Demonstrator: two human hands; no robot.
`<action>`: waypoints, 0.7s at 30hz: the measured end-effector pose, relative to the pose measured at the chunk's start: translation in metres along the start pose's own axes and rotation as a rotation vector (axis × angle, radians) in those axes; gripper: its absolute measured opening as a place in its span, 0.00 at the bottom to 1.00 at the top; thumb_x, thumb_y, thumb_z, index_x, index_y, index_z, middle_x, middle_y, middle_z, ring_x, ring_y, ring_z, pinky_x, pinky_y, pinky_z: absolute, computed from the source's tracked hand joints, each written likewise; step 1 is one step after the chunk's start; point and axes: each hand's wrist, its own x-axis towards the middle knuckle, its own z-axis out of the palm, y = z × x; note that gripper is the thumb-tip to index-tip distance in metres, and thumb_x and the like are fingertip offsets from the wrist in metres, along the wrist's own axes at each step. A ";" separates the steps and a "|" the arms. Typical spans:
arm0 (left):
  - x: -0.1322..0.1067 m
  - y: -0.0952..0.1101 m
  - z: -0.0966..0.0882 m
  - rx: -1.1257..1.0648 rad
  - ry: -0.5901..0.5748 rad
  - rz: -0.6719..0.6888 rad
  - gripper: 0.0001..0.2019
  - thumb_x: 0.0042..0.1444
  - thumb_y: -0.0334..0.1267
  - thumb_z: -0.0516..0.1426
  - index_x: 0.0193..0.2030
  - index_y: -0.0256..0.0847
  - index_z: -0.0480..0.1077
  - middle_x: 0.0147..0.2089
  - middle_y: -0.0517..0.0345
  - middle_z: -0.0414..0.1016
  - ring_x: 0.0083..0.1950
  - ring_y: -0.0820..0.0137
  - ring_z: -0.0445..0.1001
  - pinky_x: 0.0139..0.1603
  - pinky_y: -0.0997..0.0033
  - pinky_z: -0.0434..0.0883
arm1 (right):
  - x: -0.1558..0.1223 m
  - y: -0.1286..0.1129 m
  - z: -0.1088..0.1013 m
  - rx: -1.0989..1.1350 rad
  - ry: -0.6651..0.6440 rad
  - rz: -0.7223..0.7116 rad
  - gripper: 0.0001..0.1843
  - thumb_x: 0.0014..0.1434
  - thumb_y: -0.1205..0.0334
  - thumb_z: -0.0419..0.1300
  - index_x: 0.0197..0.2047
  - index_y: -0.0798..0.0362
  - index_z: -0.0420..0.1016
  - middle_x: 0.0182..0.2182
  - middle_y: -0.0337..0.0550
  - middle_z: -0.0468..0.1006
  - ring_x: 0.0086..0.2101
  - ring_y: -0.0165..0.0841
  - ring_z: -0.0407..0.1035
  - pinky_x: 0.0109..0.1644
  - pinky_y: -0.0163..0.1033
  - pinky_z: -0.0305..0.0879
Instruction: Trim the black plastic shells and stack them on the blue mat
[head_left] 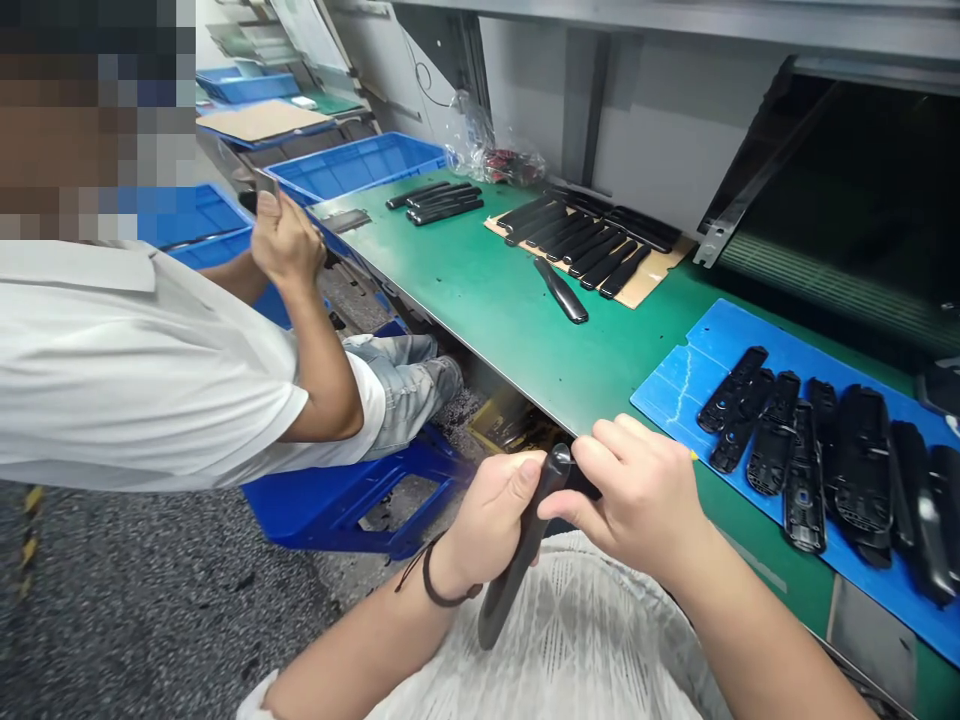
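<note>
Sitting at the left of the frame, a co-worker in a white shirt (112, 370) raises a hand (285, 245) near blue bins (360, 165). Low in the centre, the left hand (491, 520) is closed round a long black casing (510, 590), which slants above the lap, just off the edge of the green table (487, 290). The right hand (637, 495) pinches its upper end between thumb and fingers. At right, black shells (802, 470) lie on a blue mat (675, 390).

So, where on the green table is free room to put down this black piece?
Bare green table lies between the cardboard sheet, the blue sheet and the front edge, beside one loose black piece. Both sheets are crowded with black parts.
</note>
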 end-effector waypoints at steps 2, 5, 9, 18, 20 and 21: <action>0.000 -0.002 0.001 0.008 0.029 0.003 0.30 0.71 0.63 0.47 0.28 0.39 0.65 0.15 0.60 0.66 0.12 0.74 0.64 0.13 0.74 0.53 | -0.001 0.000 0.001 -0.060 0.022 -0.030 0.28 0.74 0.40 0.50 0.28 0.51 0.65 0.25 0.38 0.63 0.29 0.33 0.50 0.33 0.41 0.41; 0.002 -0.006 0.002 -0.029 0.054 0.024 0.30 0.71 0.62 0.48 0.27 0.39 0.65 0.17 0.61 0.66 0.15 0.75 0.63 0.17 0.73 0.56 | -0.003 -0.001 0.004 -0.131 0.064 -0.044 0.29 0.75 0.41 0.47 0.28 0.51 0.66 0.25 0.39 0.62 0.29 0.34 0.49 0.33 0.42 0.41; 0.008 -0.005 0.005 -0.075 0.058 0.023 0.29 0.72 0.59 0.48 0.26 0.39 0.63 0.20 0.62 0.63 0.20 0.76 0.59 0.22 0.72 0.58 | -0.006 -0.003 0.010 -0.175 0.086 -0.026 0.31 0.76 0.41 0.44 0.27 0.51 0.66 0.24 0.39 0.61 0.29 0.35 0.48 0.33 0.43 0.40; 0.020 0.006 0.007 -0.010 0.236 0.021 0.30 0.67 0.64 0.54 0.25 0.39 0.63 0.23 0.63 0.58 0.24 0.75 0.54 0.25 0.71 0.55 | -0.020 -0.012 0.025 -0.117 0.016 -0.020 0.34 0.74 0.36 0.42 0.29 0.51 0.69 0.25 0.41 0.64 0.30 0.35 0.50 0.33 0.43 0.41; 0.023 0.004 0.006 -0.029 0.266 0.017 0.31 0.67 0.64 0.53 0.25 0.39 0.64 0.23 0.62 0.59 0.24 0.75 0.55 0.25 0.70 0.55 | -0.023 -0.015 0.028 -0.094 -0.010 -0.027 0.34 0.74 0.36 0.41 0.29 0.51 0.69 0.26 0.41 0.65 0.30 0.35 0.50 0.34 0.42 0.41; 0.024 0.003 0.006 -0.039 0.280 0.019 0.31 0.67 0.65 0.53 0.25 0.39 0.64 0.23 0.62 0.60 0.24 0.75 0.56 0.26 0.70 0.56 | -0.025 -0.016 0.029 -0.082 -0.018 -0.028 0.34 0.75 0.36 0.41 0.29 0.51 0.69 0.26 0.41 0.65 0.30 0.35 0.50 0.34 0.42 0.41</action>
